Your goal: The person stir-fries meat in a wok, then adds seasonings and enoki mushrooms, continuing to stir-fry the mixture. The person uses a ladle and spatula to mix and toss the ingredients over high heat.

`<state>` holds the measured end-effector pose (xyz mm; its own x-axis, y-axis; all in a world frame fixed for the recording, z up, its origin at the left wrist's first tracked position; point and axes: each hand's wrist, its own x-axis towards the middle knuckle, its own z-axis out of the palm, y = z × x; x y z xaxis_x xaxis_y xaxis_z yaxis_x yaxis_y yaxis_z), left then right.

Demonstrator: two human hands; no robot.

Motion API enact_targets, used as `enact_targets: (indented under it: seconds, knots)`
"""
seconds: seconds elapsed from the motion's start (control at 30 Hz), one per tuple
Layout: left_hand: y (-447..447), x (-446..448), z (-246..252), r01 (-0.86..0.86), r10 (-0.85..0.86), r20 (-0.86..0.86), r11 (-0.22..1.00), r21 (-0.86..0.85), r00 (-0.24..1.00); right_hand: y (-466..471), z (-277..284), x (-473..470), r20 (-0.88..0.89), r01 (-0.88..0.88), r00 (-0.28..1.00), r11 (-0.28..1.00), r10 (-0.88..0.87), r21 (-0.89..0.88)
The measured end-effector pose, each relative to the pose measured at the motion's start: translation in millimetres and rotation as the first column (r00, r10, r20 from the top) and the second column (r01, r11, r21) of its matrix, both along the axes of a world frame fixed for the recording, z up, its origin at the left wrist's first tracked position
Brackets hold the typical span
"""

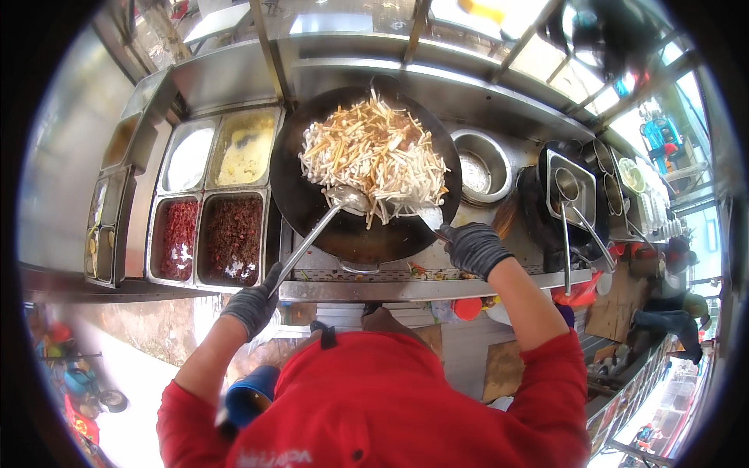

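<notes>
A large dark wok holds a heap of pale, thin strips, some browned, that look like enoki mushrooms. My left hand, in a dark grey knit glove, is closed around the long metal handle of a ladle; its bowl rests at the near left edge of the heap. Gloved alike, my right hand grips a metal spatula, whose blade reaches into the near right of the heap. A small loop handle sits on the wok's near rim.
Left of the wok stand steel pans of red chopped food, dark red food, a yellowish mixture and something white. To the right are a round steel pot and a square pan with ladles. A blue bucket stands below.
</notes>
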<state>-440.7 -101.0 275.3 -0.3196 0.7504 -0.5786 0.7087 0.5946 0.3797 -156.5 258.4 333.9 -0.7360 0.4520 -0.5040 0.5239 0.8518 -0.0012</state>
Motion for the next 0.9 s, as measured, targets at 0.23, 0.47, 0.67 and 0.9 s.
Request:
enact_targets:
  seconds: [0.23, 0.47, 0.67, 0.9]
  knots:
    - [-30, 18, 77, -0.287, 0.272, 0.128, 0.95, 0.119, 0.954, -11, 80, 43, -0.213, 0.237, 0.94, 0.959, -0.267, -0.156]
    - [9, 17, 64, -0.325, 0.222, 0.265, 0.83, 0.453, 0.938, 16, -4, -8, -0.431, 0.175, 0.864, 0.958, -0.26, -0.227]
    - [31, 10, 38, -0.494, 0.321, 0.425, 0.771, 0.402, 0.846, 16, -6, 2, -0.322, 0.156, 0.9, 0.906, -0.295, -0.394]
    - [56, -29, -15, -0.715, 0.491, 0.616, 0.677, 0.176, 0.616, 36, 56, 49, -0.464, 0.179, 0.824, 0.927, -0.325, -0.331]
